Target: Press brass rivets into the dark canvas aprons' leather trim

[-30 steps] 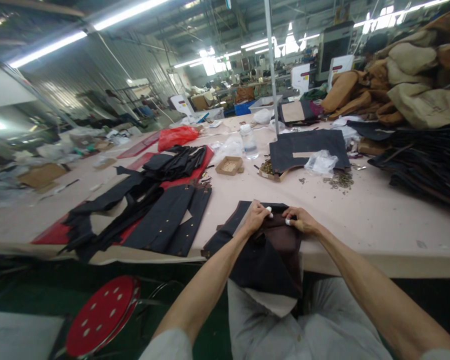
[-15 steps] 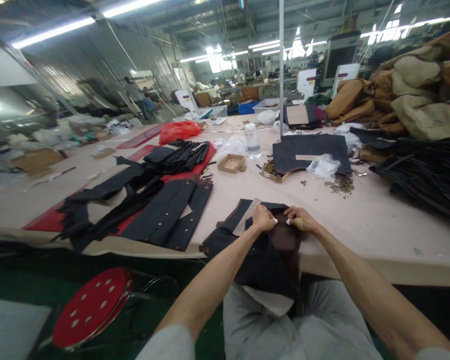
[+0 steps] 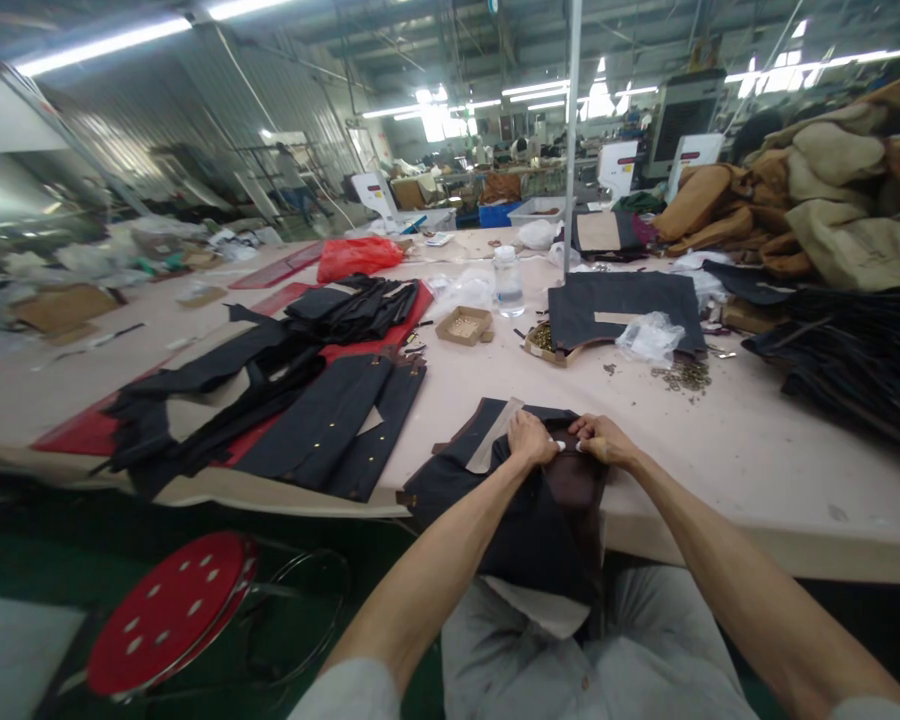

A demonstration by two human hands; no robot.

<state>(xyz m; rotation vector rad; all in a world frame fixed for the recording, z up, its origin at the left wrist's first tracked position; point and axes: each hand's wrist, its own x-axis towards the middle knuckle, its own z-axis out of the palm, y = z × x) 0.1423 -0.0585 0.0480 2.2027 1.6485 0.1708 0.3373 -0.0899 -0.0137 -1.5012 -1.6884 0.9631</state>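
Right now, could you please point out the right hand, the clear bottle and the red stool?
Right hand (image 3: 601, 440), head view: its back.
Clear bottle (image 3: 508, 284), head view: its body.
Red stool (image 3: 171, 612), head view: its seat.

A round red stool (image 3: 169, 612) with pale spots stood at the near left, below the pale tabletop (image 3: 757, 450). Around the middle of that surface, a clear bottle (image 3: 508, 287) stood just right of some crumpled plastic (image 3: 461, 293); farther left lay a bright red bag (image 3: 358, 260). A metal pole (image 3: 572, 150) rose beyond the bottle, near a blue bin (image 3: 498, 215). Tan and brown goods (image 3: 832, 195) were heaped at the far right, and a blurred person (image 3: 291, 178) was at the far left.
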